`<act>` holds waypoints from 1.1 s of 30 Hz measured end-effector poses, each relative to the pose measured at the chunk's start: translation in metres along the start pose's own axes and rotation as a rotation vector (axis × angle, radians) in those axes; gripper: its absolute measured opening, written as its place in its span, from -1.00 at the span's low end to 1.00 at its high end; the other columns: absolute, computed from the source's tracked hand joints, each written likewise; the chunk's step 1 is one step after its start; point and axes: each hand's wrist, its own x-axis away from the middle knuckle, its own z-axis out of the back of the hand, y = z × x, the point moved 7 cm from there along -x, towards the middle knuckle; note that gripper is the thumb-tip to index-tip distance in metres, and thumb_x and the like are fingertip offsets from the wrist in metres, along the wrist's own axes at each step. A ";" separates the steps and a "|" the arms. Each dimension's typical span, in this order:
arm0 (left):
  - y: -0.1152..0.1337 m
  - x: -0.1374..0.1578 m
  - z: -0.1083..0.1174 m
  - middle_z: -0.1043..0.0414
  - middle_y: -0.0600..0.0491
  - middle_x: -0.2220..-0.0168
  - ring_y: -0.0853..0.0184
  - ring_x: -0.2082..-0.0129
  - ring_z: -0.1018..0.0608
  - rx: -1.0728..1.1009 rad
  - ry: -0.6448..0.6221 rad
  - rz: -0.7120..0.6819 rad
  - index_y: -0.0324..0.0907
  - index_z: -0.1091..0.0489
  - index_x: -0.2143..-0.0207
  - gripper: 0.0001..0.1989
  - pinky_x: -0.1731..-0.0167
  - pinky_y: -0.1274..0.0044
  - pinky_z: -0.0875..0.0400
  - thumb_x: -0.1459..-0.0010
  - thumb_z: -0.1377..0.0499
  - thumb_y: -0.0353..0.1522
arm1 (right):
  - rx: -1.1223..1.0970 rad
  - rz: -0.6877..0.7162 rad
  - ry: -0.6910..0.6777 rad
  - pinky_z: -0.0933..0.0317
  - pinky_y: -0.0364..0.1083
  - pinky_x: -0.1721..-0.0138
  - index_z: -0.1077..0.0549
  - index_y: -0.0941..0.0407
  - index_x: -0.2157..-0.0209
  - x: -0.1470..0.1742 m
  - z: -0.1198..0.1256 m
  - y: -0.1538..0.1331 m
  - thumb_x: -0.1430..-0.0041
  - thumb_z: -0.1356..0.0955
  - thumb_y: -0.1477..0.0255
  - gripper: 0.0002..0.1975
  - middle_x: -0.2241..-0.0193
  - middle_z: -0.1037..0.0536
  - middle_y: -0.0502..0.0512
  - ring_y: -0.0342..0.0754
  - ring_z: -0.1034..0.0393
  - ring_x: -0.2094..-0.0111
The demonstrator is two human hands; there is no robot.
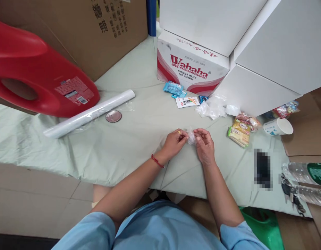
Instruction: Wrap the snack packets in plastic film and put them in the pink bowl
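Both forearms reach out from light blue sleeves to meet over the pale green cloth (118, 149). Left hand (174, 141) and right hand (205, 145) each pinch a small clear plastic bag (191, 136) between fingertips, fingers curled nearly closed around it. Just right of the right hand lie snack packets (239, 133) and a tipped paper cup (278, 126). Beyond the hands sits a Wahaha box (188, 69); well left of the left hand, a white roll (89, 113) and a red jug (37, 74).
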 end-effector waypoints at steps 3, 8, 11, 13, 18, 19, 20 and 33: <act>0.003 0.000 0.002 -0.47 0.09 0.38 0.40 0.41 -0.48 0.018 -0.005 0.015 -0.15 -0.46 0.34 -0.92 0.34 0.53 -0.36 -0.24 -0.20 -0.37 | 0.105 -0.005 0.010 -0.36 -0.07 0.15 -0.61 0.01 0.16 -0.001 0.004 0.003 -0.05 -0.61 0.21 -0.66 0.26 -0.58 0.03 -0.06 -0.43 0.24; 0.008 0.002 -0.001 -0.51 0.04 0.27 0.36 0.32 -0.50 0.044 -0.080 0.020 -0.15 -0.48 0.24 -0.78 0.30 0.51 -0.39 -0.23 -0.30 -0.19 | 0.094 0.003 -0.029 -0.31 -0.10 0.22 -0.63 0.01 0.20 0.002 0.001 0.004 -0.10 -0.60 0.23 -0.72 0.33 -0.56 -0.01 -0.09 -0.39 0.31; 0.002 -0.001 0.000 -0.49 0.06 0.32 0.37 0.35 -0.48 0.113 -0.077 0.068 -0.15 -0.48 0.27 -0.77 0.29 0.51 -0.37 -0.19 -0.33 -0.18 | 0.036 -0.026 -0.030 -0.32 -0.10 0.22 -0.63 0.01 0.20 0.002 -0.001 0.004 -0.08 -0.62 0.22 -0.71 0.33 -0.56 -0.02 -0.10 -0.39 0.31; -0.004 -0.003 0.005 -0.48 0.08 0.35 0.38 0.35 -0.48 0.223 -0.053 0.128 -0.16 -0.47 0.29 -0.74 0.27 0.50 -0.36 -0.17 -0.35 -0.16 | -0.048 -0.061 0.016 -0.32 -0.11 0.24 -0.63 0.01 0.23 0.000 0.003 0.004 -0.03 -0.64 0.23 -0.69 0.35 -0.55 -0.03 -0.11 -0.39 0.32; -0.011 -0.010 0.021 -0.47 0.12 0.36 0.42 0.35 -0.48 0.513 0.036 0.219 -0.17 -0.45 0.32 -0.59 0.22 0.52 -0.38 0.00 -0.49 -0.10 | -0.238 -0.124 0.103 -0.32 -0.14 0.30 -0.62 0.00 0.27 -0.010 0.022 0.001 0.12 -0.69 0.27 -0.63 0.38 -0.52 -0.06 -0.13 -0.37 0.35; -0.012 -0.011 0.023 -0.45 0.14 0.38 0.44 0.38 -0.46 0.569 0.050 0.246 -0.16 -0.43 0.34 -0.56 0.25 0.53 -0.37 0.03 -0.51 -0.09 | -0.244 -0.127 0.111 -0.32 -0.14 0.30 -0.61 0.00 0.27 -0.012 0.026 0.001 0.13 -0.69 0.27 -0.62 0.39 -0.51 -0.07 -0.13 -0.37 0.35; -0.013 -0.011 0.025 -0.44 0.16 0.40 0.45 0.40 -0.45 0.619 0.061 0.275 -0.16 -0.42 0.35 -0.53 0.29 0.54 -0.37 0.07 -0.53 -0.08 | -0.239 -0.127 0.117 -0.32 -0.13 0.31 -0.60 0.00 0.28 -0.013 0.029 0.001 0.13 -0.69 0.27 -0.62 0.40 -0.50 -0.07 -0.12 -0.37 0.36; -0.014 -0.008 0.024 -0.38 0.20 0.45 0.50 0.50 -0.42 0.584 0.062 0.282 -0.15 -0.38 0.32 -0.49 0.46 0.59 -0.35 0.07 -0.52 -0.04 | 0.660 0.451 -0.024 -0.18 0.25 -0.25 -0.61 -0.11 0.04 0.018 -0.011 -0.048 -0.09 -0.58 0.11 -0.59 -0.01 -0.51 0.16 0.23 -0.30 -0.12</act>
